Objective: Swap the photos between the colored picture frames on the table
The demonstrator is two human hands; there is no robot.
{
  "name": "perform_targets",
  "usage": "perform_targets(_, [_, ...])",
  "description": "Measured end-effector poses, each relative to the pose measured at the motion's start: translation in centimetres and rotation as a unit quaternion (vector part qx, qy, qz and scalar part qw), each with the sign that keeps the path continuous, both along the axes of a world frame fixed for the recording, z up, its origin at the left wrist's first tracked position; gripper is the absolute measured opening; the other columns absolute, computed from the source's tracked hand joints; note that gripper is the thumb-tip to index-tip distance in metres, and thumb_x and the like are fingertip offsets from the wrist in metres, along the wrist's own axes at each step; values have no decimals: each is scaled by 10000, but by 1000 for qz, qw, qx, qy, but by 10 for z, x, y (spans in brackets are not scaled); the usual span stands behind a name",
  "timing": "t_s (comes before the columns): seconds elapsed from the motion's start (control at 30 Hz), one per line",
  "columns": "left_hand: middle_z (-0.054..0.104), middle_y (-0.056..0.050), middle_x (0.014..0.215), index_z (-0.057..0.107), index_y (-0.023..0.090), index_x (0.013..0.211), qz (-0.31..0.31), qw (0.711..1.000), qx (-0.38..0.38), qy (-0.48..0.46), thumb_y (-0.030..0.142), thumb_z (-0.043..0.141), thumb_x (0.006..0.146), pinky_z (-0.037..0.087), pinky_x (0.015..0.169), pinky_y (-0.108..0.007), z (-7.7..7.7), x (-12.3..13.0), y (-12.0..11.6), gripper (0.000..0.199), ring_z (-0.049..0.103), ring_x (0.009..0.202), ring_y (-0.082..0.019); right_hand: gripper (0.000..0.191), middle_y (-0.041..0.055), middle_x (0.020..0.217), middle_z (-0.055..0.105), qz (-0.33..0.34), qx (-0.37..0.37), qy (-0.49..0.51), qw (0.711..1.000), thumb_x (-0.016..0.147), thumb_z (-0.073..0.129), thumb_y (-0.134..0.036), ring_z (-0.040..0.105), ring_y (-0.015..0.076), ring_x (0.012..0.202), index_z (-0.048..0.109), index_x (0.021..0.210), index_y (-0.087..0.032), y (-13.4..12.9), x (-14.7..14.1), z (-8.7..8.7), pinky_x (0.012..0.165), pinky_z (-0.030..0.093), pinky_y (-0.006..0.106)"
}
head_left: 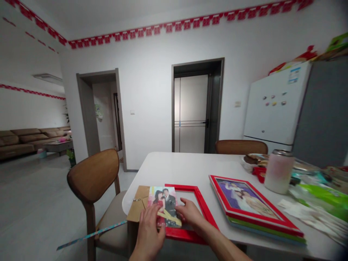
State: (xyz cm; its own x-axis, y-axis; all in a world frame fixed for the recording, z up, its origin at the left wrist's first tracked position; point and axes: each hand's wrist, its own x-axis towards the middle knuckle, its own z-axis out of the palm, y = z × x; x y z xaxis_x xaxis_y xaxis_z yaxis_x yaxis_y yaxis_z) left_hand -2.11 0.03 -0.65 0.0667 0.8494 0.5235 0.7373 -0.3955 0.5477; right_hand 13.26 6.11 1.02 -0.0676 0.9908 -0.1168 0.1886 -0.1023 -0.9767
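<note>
A photo print of a couple, one in red and one in a dark suit, lies partly over a brown backing board and partly over an empty-centred red picture frame. My left hand has its fingers over the print's lower left part, thumb near the bottom edge. At the print's right edge, my right hand grips it between thumb and fingers, its wrist above the red frame. A small metal clip shows on the board. My hands hide part of the print and of the frame.
To the right lies a stack of picture frames, red on top. Beyond it stand a pinkish tumbler, tissues and a green package. A patterned strip juts past the table's left edge, near a wooden chair.
</note>
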Motion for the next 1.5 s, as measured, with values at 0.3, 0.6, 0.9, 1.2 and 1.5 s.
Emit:
perform_targets(0.3, [507, -100, 1176, 498, 139, 1113, -16, 986, 55, -155, 130, 378, 701, 294, 973, -357, 30, 21, 18, 429, 419, 1121, -200, 351, 46, 774, 622, 58, 97, 179, 977, 659, 525, -394, 531, 94, 560, 581, 901, -146, -18, -25, 58, 459, 396, 188])
perform_targets(0.6, [604, -127, 1016, 480, 77, 1094, -22, 835, -70, -545, 280, 494, 709, 435, 804, -286, 17, 59, 26, 436, 567, 924, -214, 458, 83, 816, 652, -38, 30, 190, 981, 649, 360, -144, 600, 153, 603, 456, 1096, -143, -14, 19, 19, 462, 425, 212])
perform_targets(0.9, [492, -109, 1190, 449, 77, 1146, -12, 967, -137, -215, 147, 461, 667, 285, 960, -260, 3, 41, 16, 483, 422, 1113, -176, 447, 51, 606, 650, -105, 73, -55, 990, 588, 349, -85, 582, 143, 523, 566, 979, -81, 20, 73, 11, 443, 390, 190])
perform_targets(1.2, [435, -124, 1240, 411, 46, 1175, -34, 988, -136, -62, 97, 439, 634, 261, 983, -252, 8, 43, 6, 545, 376, 1150, -171, 395, 61, 653, 669, -106, 105, -195, 969, 595, 393, -116, 603, 157, 607, 633, 909, -107, 25, 69, 4, 506, 393, 186])
perform_targets(1.5, [444, -122, 1231, 433, 76, 1167, -54, 987, -120, -88, 134, 463, 623, 280, 977, -281, 0, 40, 8, 548, 387, 1145, -190, 318, 91, 743, 676, -77, 114, -303, 943, 629, 386, -111, 601, 165, 702, 651, 805, -123, 27, 63, 9, 582, 390, 200])
